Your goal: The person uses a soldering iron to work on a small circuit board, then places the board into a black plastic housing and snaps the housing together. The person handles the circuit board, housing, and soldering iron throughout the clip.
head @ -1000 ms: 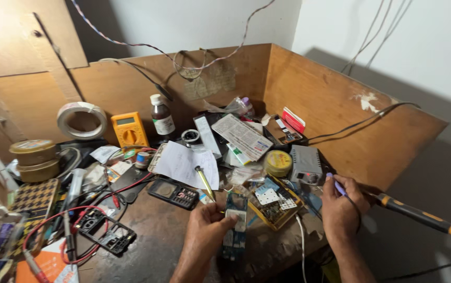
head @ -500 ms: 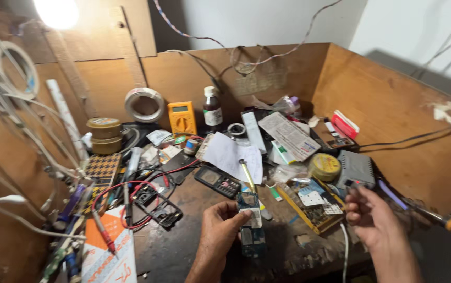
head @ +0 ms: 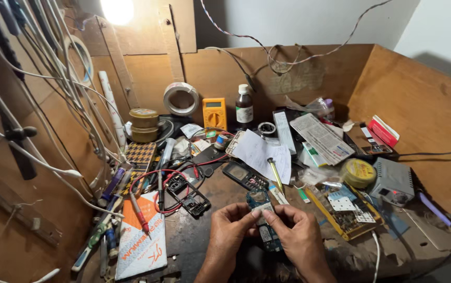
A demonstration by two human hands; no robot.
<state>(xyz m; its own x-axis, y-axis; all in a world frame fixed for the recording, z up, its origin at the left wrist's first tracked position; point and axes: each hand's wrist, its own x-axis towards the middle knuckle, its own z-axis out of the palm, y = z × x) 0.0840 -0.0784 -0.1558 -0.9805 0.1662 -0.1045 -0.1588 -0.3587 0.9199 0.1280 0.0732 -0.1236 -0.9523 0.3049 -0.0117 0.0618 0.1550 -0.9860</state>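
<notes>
My left hand point(head: 228, 230) and my right hand point(head: 300, 236) meet at the front middle of a cluttered wooden workbench point(head: 194, 241). Both grip a small phone circuit board point(head: 261, 205), blue-green with a pale metal shield; its lower part is hidden between my fingers. Just beyond it lie an opened dark phone point(head: 244, 175) and a screwdriver with a yellowish handle point(head: 275, 174) resting on a white paper sheet point(head: 259, 152).
A black phone frame point(head: 189, 195) with red and black probe leads lies to the left, beside an orange booklet point(head: 140, 238). A yellow multimeter point(head: 214, 113), brown bottle point(head: 244, 105), tape roll point(head: 181, 98), yellow tin point(head: 357, 173) and grey power unit point(head: 393, 181) crowd the bench. Cables hang at left.
My right hand has come in from the right, leaving the soldering iron, and now joins my left hand on the circuit board. The view has swung left and moved closer.
</notes>
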